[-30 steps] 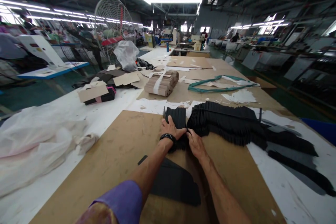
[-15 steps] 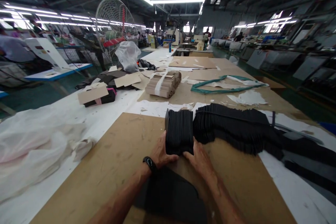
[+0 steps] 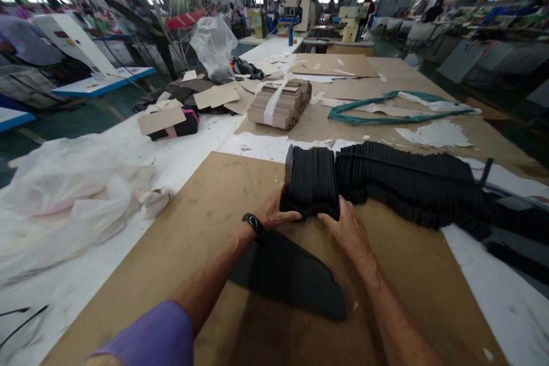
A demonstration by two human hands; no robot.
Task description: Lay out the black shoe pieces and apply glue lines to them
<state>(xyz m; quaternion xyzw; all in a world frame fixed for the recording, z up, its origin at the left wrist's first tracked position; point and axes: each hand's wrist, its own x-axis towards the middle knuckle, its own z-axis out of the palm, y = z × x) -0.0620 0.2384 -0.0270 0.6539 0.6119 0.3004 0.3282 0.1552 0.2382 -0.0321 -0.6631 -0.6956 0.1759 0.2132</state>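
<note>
Between my two hands stands a stack of thin black cut pieces (image 3: 312, 180), set on edge with their edges facing up. My left hand (image 3: 274, 210), with a dark band on the wrist, presses the near left corner of the stack. On the near right corner is my right hand (image 3: 349, 226), its thumb along the front. A longer row of black pieces (image 3: 398, 180) leans against the stack's right side and curves off to the right. One flat black piece (image 3: 295, 277) lies on the brown board (image 3: 201, 229) below my wrists.
Beyond the stack sits a tied bundle of brown pieces (image 3: 278, 104). A green strap loop (image 3: 369, 120) lies at the back right. Crumpled plastic sheeting (image 3: 77, 183) covers the left side. A caged fan (image 3: 184, 6) and a black bundle (image 3: 174, 126) are farther left.
The camera has tipped downward, so the table appears higher in view and a purple sleeve shows at lower left. Both hands keep their hold on the stack.
</note>
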